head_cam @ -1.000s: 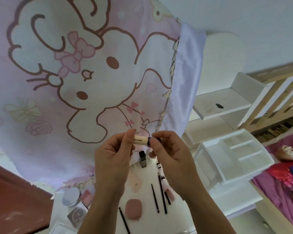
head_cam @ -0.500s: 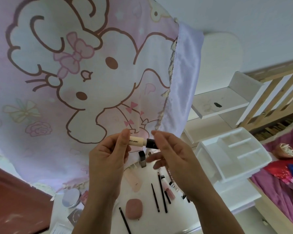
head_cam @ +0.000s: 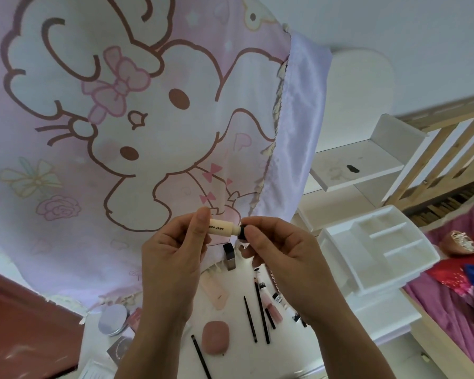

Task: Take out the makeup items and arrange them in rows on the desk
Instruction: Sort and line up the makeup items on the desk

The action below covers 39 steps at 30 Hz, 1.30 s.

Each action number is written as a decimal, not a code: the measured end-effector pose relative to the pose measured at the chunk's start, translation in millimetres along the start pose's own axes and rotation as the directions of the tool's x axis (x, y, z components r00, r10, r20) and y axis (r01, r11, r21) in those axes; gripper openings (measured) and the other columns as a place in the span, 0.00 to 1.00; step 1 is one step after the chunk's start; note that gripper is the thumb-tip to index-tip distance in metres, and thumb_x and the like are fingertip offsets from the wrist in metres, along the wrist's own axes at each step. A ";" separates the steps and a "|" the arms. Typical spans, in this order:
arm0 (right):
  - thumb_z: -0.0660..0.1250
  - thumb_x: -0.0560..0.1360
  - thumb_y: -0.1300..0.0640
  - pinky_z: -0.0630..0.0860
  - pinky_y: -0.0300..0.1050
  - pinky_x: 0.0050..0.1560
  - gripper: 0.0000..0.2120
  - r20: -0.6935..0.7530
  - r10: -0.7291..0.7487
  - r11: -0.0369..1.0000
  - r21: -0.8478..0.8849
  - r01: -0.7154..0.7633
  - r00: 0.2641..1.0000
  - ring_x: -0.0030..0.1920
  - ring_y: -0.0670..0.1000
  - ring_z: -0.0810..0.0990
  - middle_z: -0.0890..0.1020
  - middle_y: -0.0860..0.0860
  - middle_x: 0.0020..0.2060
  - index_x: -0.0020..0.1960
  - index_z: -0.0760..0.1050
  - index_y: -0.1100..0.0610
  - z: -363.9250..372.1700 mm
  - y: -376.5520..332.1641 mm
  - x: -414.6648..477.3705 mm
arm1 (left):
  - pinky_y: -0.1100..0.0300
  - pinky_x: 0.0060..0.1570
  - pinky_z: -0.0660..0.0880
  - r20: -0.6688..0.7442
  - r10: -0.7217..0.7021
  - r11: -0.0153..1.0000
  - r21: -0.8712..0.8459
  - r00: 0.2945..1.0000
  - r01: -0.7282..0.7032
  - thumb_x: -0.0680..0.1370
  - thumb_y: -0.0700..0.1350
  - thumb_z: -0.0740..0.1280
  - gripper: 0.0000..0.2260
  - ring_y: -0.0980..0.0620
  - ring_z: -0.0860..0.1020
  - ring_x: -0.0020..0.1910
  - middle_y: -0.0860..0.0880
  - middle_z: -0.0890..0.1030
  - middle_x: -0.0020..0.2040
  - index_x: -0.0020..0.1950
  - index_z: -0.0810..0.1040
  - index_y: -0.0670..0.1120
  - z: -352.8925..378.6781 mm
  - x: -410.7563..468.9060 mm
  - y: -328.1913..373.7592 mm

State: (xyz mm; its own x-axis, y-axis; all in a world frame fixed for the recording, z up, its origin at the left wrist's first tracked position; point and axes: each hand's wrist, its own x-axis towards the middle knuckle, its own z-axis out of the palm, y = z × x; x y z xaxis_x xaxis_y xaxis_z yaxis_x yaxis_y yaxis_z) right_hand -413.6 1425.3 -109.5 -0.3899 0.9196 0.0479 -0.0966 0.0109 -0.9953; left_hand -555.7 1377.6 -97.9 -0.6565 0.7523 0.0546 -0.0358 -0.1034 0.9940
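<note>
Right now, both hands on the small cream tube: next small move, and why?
Likely lower the small cream tube to the white desk and lay it by the thin black pencils: left hand pinches its body, right hand its black cap, in the air above items already laid out.

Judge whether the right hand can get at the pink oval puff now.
Probably not yet: the right hand pinches the cap of the cream tube. The pink oval puff lies uncovered, so once freed, likely yes.
</note>
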 end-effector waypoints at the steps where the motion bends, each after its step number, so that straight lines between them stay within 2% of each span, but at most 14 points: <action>1: 0.70 0.77 0.58 0.81 0.42 0.43 0.07 -0.008 -0.004 1.000 -0.001 0.004 1.000 0.41 0.54 0.84 0.87 0.52 0.42 0.53 0.84 0.51 -1.6 1.0 0.1 | 0.67 0.33 0.75 -0.005 -0.004 1.000 0.000 1.000 0.004 0.71 0.54 0.67 0.09 0.59 0.75 0.32 0.52 0.80 0.31 0.42 0.85 0.51 0.2 0.8 -0.4; 3: 0.72 0.75 0.60 0.80 0.47 0.45 0.09 -0.013 0.001 1.000 -0.024 -0.001 1.000 0.44 0.61 0.82 0.87 0.53 0.42 0.52 0.84 0.49 -3.3 3.4 0.5 | 0.67 0.33 0.75 -0.020 -0.019 1.000 -0.007 1.000 0.019 0.71 0.54 0.68 0.10 0.59 0.75 0.31 0.52 0.79 0.31 0.44 0.85 0.50 -1.1 2.8 -2.9; 5: 0.73 0.75 0.60 0.81 0.49 0.46 0.09 0.009 0.002 0.999 -0.049 -0.002 1.000 0.45 0.60 0.82 0.87 0.51 0.43 0.53 0.84 0.48 -2.6 5.1 0.6 | 0.66 0.34 0.75 -0.039 -0.034 0.999 -0.007 0.999 0.034 0.71 0.54 0.68 0.10 0.59 0.75 0.32 0.52 0.79 0.31 0.44 0.84 0.51 -3.2 3.7 -5.7; 8: 0.72 0.75 0.56 0.80 0.41 0.50 0.13 0.017 0.032 0.999 -0.021 -0.032 0.999 0.45 0.50 0.84 0.87 0.49 0.46 0.59 0.80 0.48 -2.5 6.6 0.9 | 0.65 0.35 0.76 -0.043 -0.055 0.998 -0.012 0.998 0.054 0.70 0.55 0.68 0.09 0.58 0.75 0.31 0.52 0.79 0.31 0.43 0.84 0.52 -3.8 4.3 -10.1; 10: 0.70 0.74 0.51 0.80 0.36 0.47 0.14 -0.003 0.052 0.998 0.017 -0.052 0.999 0.43 0.49 0.84 0.87 0.50 0.44 0.59 0.80 0.49 -3.5 5.8 1.8 | 0.65 0.34 0.76 -0.026 -0.063 0.998 -0.021 0.998 0.062 0.71 0.54 0.68 0.08 0.58 0.75 0.31 0.52 0.78 0.31 0.41 0.84 0.52 -2.3 4.8 -11.9; 13: 0.70 0.76 0.56 0.79 0.36 0.44 0.10 -0.033 0.036 0.999 0.004 -0.036 0.999 0.42 0.45 0.85 0.87 0.50 0.43 0.57 0.81 0.52 -3.6 7.1 5.7 | 0.68 0.33 0.76 -0.014 -0.049 0.999 -0.017 0.999 0.049 0.71 0.54 0.67 0.08 0.59 0.75 0.30 0.52 0.79 0.30 0.40 0.84 0.53 -1.4 6.0 -14.4; 16: 0.71 0.76 0.62 0.80 0.37 0.47 0.12 -0.033 0.053 0.998 0.039 -0.052 0.998 0.48 0.50 0.86 0.87 0.50 0.48 0.58 0.80 0.53 -4.6 13.5 8.6 | 0.67 0.34 0.76 -0.004 -0.067 0.997 -0.025 0.998 0.067 0.70 0.55 0.67 0.09 0.58 0.76 0.32 0.53 0.80 0.31 0.40 0.85 0.53 -3.6 9.7 -20.0; 23: 0.70 0.76 0.67 0.80 0.36 0.48 0.18 -0.051 0.126 0.985 0.127 -0.118 0.991 0.52 0.48 0.85 0.85 0.50 0.53 0.63 0.78 0.53 -11.1 36.6 18.1 | 0.56 0.44 0.75 0.140 -0.249 0.960 -0.092 0.958 0.263 0.72 0.51 0.68 0.09 0.48 0.75 0.39 0.46 0.81 0.38 0.43 0.86 0.50 -15.7 20.9 -52.9; 26: 0.71 0.77 0.58 0.80 0.43 0.59 0.21 -0.092 0.204 0.973 0.130 -0.191 0.975 0.57 0.47 0.83 0.82 0.45 0.60 0.68 0.75 0.47 -14.4 57.3 19.3 | 0.58 0.44 0.77 0.188 -0.323 0.936 -0.081 0.928 0.342 0.72 0.48 0.69 0.09 0.49 0.77 0.40 0.44 0.82 0.41 0.47 0.86 0.48 -19.7 21.6 -77.6; 29: 0.72 0.77 0.51 0.77 0.48 0.64 0.20 -0.188 0.286 0.957 0.113 -0.268 0.940 0.60 0.45 0.81 0.79 0.44 0.63 0.67 0.74 0.44 -23.9 83.2 22.0 | 0.58 0.45 0.77 0.212 -0.397 0.901 -0.096 0.893 0.423 0.72 0.45 0.70 0.11 0.50 0.78 0.41 0.42 0.83 0.44 0.52 0.84 0.43 -22.5 23.0 -104.3; 31: 0.71 0.77 0.49 0.77 0.47 0.64 0.20 -0.299 0.257 0.961 -0.026 -0.277 0.919 0.60 0.44 0.80 0.78 0.43 0.62 0.68 0.74 0.44 -35.1 99.7 24.7 | 0.59 0.44 0.76 0.234 -0.458 0.860 -0.128 0.858 0.494 0.71 0.42 0.71 0.12 0.51 0.79 0.41 0.42 0.84 0.44 0.53 0.82 0.40 -24.3 23.8 -122.5; 33: 0.70 0.77 0.49 0.75 0.41 0.61 0.22 -0.408 0.125 0.925 -0.282 -0.255 0.904 0.62 0.43 0.77 0.77 0.44 0.64 0.70 0.72 0.47 -53.2 114.3 28.0 | 0.62 0.40 0.76 0.260 -0.525 0.804 -0.160 0.810 0.573 0.70 0.40 0.72 0.14 0.52 0.79 0.40 0.43 0.84 0.45 0.54 0.81 0.39 -24.0 24.6 -143.0; 36: 0.69 0.78 0.54 0.69 0.50 0.67 0.22 -0.443 -0.172 0.654 -0.719 -0.235 0.880 0.68 0.52 0.72 0.74 0.53 0.66 0.71 0.71 0.54 -89.3 136.8 33.3 | 0.62 0.39 0.72 0.266 -0.640 0.702 -0.180 0.721 0.689 0.70 0.37 0.72 0.13 0.53 0.76 0.39 0.45 0.81 0.44 0.53 0.80 0.38 -16.8 25.8 -180.4; 39: 0.69 0.76 0.60 0.68 0.63 0.69 0.22 -0.350 -0.367 0.382 -0.901 -0.203 0.862 0.69 0.63 0.70 0.74 0.61 0.66 0.68 0.72 0.62 -115.2 160.3 38.6 | 0.64 0.37 0.73 0.234 -0.738 0.601 -0.200 0.633 0.774 0.74 0.34 0.70 0.06 0.54 0.75 0.38 0.46 0.79 0.43 0.50 0.79 0.39 -6.1 26.7 -222.2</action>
State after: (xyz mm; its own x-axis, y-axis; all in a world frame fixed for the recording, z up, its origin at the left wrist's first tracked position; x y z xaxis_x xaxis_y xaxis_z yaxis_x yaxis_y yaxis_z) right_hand -338.6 1507.8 -277.0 0.0202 0.9260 0.3769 0.8679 0.1709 -0.4665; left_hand -569.9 1416.7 -317.8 -0.2126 0.7051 -0.6764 -0.6804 0.3900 0.6205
